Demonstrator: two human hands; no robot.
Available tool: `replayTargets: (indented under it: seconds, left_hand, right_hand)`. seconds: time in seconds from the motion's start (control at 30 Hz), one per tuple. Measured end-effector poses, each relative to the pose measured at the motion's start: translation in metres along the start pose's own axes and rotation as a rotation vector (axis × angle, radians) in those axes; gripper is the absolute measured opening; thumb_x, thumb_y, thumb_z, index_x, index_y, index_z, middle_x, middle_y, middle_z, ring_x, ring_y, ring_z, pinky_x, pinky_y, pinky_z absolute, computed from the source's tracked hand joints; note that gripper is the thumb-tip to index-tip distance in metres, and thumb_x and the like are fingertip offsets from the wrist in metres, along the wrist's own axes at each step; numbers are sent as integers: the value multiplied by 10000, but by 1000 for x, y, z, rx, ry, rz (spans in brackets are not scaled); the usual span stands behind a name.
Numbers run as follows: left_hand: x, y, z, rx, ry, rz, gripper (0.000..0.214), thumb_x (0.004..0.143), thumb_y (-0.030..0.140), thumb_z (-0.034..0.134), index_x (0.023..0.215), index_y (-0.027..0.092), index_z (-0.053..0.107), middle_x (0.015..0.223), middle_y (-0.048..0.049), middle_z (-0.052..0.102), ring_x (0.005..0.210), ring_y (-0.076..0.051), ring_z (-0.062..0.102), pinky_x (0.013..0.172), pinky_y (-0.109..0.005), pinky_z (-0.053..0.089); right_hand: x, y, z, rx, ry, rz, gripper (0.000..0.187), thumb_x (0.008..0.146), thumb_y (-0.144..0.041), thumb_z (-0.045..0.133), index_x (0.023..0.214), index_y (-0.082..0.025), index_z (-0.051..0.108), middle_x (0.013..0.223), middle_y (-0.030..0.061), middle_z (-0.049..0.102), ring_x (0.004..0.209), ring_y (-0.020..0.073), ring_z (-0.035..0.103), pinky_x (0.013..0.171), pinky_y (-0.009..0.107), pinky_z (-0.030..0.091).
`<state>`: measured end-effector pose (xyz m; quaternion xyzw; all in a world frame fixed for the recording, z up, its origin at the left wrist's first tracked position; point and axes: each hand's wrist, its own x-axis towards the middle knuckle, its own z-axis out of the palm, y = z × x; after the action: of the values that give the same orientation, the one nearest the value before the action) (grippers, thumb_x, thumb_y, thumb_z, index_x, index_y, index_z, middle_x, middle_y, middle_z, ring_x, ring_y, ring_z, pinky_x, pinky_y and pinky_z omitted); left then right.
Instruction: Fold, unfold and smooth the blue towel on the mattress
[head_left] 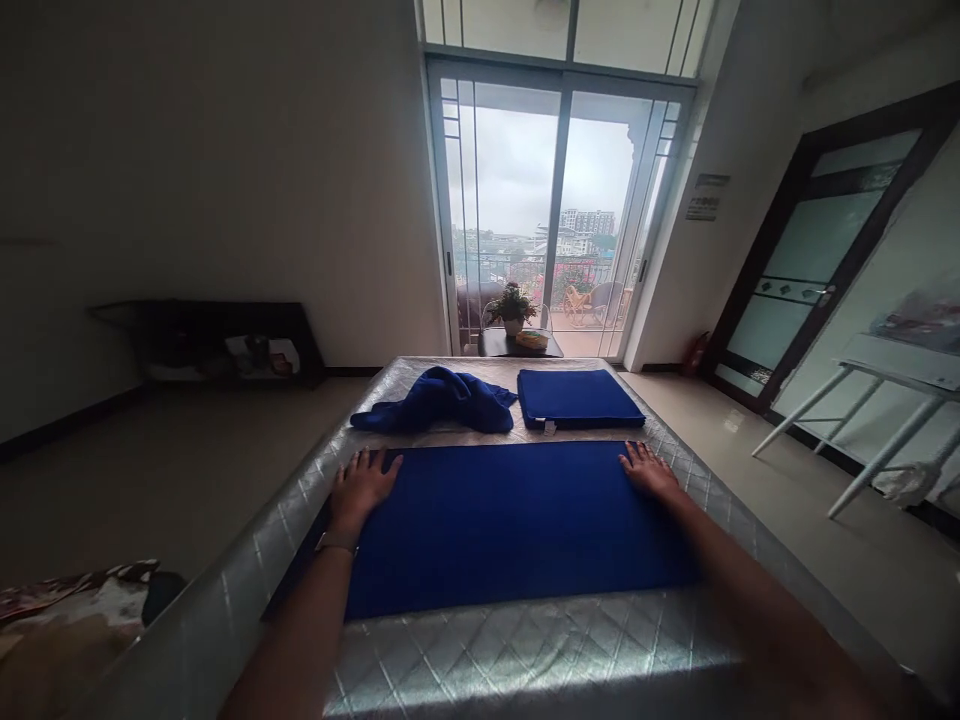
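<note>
A dark blue cloth [510, 530] lies spread flat in a wide rectangle on a quilted mattress [525, 650]. My left hand [364, 490] rests on its far left corner, palm down with fingers spread. At the far right corner my right hand [646, 468] lies flat on the cloth, fingers apart. Just beyond the cloth's far edge is a crumpled blue cloth [442, 400], loosely heaped. To the right of that heap sits a neatly folded blue cloth stack [581, 397] with a small white tag at its near edge. Neither hand grips anything.
Past the mattress stands a small dark table [491, 346] with a potted plant [513, 308], before a sliding glass door [559, 200]. A white metal-legged stand [892, 400] is at the right. A low dark rack [225, 340] stands by the left wall; bundled fabric [82, 620] lies lower left.
</note>
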<state>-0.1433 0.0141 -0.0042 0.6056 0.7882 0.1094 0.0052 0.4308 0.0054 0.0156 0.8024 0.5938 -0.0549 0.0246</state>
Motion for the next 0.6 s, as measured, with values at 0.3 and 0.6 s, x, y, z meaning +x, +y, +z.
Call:
replayTargets:
  seconds: [0.3, 0.6]
  left_hand:
    - [-3, 3, -2, -28, 1, -16, 803, 956, 698, 196, 1573, 214, 368, 1660, -151, 297, 1546, -336, 210, 1232, -562, 154]
    - [0, 1, -4, 2, -29, -22, 785, 964, 686, 205, 1575, 219, 366, 1660, -167, 285, 1540, -334, 234, 1234, -544, 161]
  right_hand:
    - [-49, -138, -10, 92, 102, -441, 607, 1025, -345, 299, 1598, -145, 302, 1660, 77, 292, 1535, 192, 232, 1247, 364, 147]
    - [-63, -184, 10, 166, 34, -576, 650, 1053, -511, 218, 1613, -181, 259, 1686, 39, 202, 1557, 164, 132, 1259, 367, 59]
